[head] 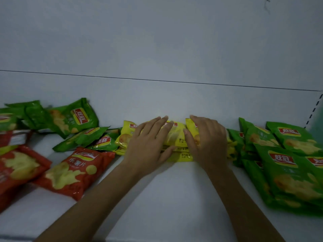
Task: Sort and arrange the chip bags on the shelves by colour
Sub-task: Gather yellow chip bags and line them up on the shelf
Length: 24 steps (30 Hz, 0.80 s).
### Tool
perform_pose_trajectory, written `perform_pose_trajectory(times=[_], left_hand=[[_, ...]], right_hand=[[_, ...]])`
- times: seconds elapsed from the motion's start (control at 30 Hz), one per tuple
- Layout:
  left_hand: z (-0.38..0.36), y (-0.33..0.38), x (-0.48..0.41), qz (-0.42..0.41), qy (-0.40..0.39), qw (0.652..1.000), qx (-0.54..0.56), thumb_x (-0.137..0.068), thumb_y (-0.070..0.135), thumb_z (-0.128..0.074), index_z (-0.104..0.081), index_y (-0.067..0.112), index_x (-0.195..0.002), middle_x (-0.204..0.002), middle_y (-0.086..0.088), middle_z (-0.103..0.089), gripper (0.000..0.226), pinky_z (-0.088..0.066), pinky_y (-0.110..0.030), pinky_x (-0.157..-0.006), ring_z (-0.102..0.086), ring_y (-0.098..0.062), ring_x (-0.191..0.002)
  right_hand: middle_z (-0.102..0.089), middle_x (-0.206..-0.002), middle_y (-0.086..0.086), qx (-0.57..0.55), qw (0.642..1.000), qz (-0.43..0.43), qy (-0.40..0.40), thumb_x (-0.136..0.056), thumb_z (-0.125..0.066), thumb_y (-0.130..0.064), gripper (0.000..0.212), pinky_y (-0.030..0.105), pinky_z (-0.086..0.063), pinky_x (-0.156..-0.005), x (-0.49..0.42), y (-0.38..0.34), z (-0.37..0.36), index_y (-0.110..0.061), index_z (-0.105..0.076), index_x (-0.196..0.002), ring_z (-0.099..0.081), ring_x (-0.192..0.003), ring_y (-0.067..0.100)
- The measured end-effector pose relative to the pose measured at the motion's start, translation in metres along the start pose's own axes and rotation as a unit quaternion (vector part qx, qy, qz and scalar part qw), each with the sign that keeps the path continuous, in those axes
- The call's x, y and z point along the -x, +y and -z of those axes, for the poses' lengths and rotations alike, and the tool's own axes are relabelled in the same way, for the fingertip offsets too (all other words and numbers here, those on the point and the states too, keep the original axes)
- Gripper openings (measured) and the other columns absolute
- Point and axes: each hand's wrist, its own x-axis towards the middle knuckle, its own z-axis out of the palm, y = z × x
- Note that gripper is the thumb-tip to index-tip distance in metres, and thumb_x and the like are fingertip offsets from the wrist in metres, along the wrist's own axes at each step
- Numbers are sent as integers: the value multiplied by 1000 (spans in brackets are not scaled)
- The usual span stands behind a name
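Red bags (73, 172) lie near left on the shelf (166, 198), and a green stack (288, 172) near right. Mid-shelf, the left hand (150, 142) and right hand (208, 142) press flat on the yellow bags (176, 135), grip spread, apparently squaring that pile. Next, likely: carry the loose green bags (76, 119), far left, to the stack.

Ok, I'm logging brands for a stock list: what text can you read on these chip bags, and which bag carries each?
"乐薯片": white characters on the red bag at front left.
"炫冠", as far as I can read it: red logo on the green bags at right, and rotated on the green bag at back left.
The logo above "乐薯片": blurred, unreadable.
The small dark print on the yellow bags: too small to read.
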Motion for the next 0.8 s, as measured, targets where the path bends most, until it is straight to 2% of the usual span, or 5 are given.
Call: perform_pose_trajectory(times=[0.23, 0.37, 0.47, 0.6, 0.8], left_hand=[[81, -20, 74, 55, -58, 993, -84, -92, 49, -46, -52, 17, -136, -143, -3, -49, 55, -37, -40, -102, -47, -24, -130], [123, -31, 118, 107, -92, 982, -127, -90, 48, -46, -53, 18, -134, -140, -5, -52, 53, -43, -41, -99, -49, -26, -127], [150, -36, 151, 148, -121, 970, -152, -90, 50, -41, -51, 20, -134, -139, -5, -53, 55, -44, -44, -101, -49, -26, -126], [174, -47, 186, 189, -137, 957, -174, -90, 54, -40, -52, 23, -134, -140, -1, -52, 55, -42, -43, -102, -44, -22, -129], [181, -70, 219, 209, -117, 957, -163, -91, 54, -39, -54, 23, -131, -140, -1, -52, 53, -42, -40, -101, -47, -22, -127]], right_hand=[[-68, -97, 2, -134, 989, 38, -40, -93, -53, -34, 27, 37, -42, -80, -11, -62, 5, -14, -68, -103, -61, -89, 25], [-69, -94, -1, -216, 960, 38, -174, -91, -45, -45, 36, 37, -48, -75, -3, -128, 7, -19, -67, -102, -65, -87, 25], [-67, -100, 1, -203, 937, 67, -277, -91, -41, -54, 44, 36, -47, -72, 14, -167, 5, -20, -63, -110, -64, -90, 28], [-55, -125, 2, -198, 896, 73, -391, -93, -46, -55, 49, 37, -45, -83, 29, -199, 3, -22, -47, -129, -57, -109, 29], [-51, -127, 4, -182, 875, 69, -443, -94, -43, -57, 50, 38, -48, -81, 35, -228, -10, -22, -44, -130, -56, -109, 29]])
